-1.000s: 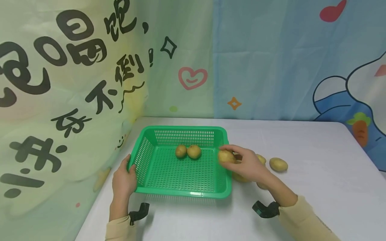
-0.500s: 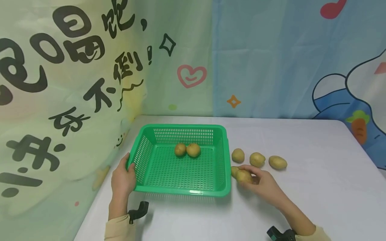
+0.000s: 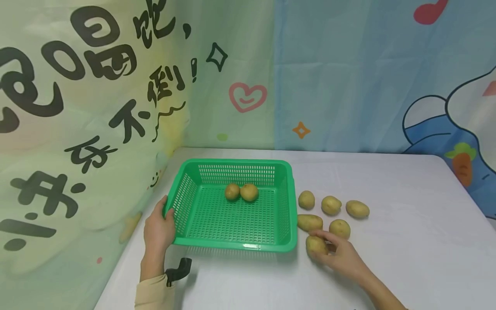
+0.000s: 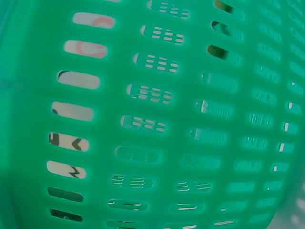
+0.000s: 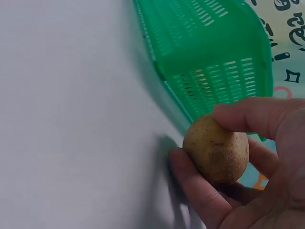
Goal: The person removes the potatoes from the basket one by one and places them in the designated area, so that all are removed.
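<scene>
The held potato sits in the lower right of the head frame, above or on the bench; which, I cannot tell. The right hand has its grip clamped on it, thumb and fingers at opposite sides, and is the nearer of the 2 hands. The left hand holds the left rim of the green plastic basket, which lies up and left of the right grip, its lower right corner nearest. Just above the held potato is 1 elongated potato, long axis left to right, beside the basket wall. The held potato looks squat; in the right wrist frame its long axis seems to slant from upper left to lower right, 1 blunt end toward the basket.
</scene>
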### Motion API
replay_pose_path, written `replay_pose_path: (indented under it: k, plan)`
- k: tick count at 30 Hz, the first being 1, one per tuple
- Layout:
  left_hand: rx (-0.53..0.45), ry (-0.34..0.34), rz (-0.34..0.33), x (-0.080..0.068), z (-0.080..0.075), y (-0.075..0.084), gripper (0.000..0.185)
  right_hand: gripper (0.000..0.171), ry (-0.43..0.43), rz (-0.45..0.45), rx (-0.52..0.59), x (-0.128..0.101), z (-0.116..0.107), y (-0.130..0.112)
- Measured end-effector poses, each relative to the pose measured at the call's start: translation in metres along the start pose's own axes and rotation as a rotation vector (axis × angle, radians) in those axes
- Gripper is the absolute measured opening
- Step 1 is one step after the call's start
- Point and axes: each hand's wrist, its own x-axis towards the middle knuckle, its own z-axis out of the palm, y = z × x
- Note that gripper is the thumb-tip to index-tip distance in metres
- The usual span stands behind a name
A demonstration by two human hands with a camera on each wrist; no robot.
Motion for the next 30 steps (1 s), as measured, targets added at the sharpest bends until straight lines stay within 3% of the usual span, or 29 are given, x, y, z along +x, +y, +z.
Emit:
replay_pose_path:
  k: [3, 10, 15, 22, 30]
  plan:
    - [-0.003, -0.004, -0.003, 0.0, -0.001, 0.001, 0.046, 0.047, 0.014, 0.02, -0.009, -0.004, 0.003, 0.0]
    - [-0.001, -0.003, -0.013, -0.001, -0.001, 0.0, 0.046, 0.046, 0.066, -0.077, -0.099, -0.007, 0.012, -0.007]
    - [-0.017, -0.01, -0.015, -0.001, 0.0, -0.001, 0.046, 0.047, 0.043, -0.126, -0.143, -0.01, 0.016, -0.007]
    - [-0.014, -0.001, -0.018, -0.002, 0.0, -0.001, 0.046, 0.045, 0.005, -0.109, -0.147, -0.011, 0.017, -0.008]
    - [-0.023, -0.006, -0.017, -0.001, -0.001, 0.0, 0.046, 0.046, 0.044, -0.082, -0.146, -0.012, 0.018, -0.007]
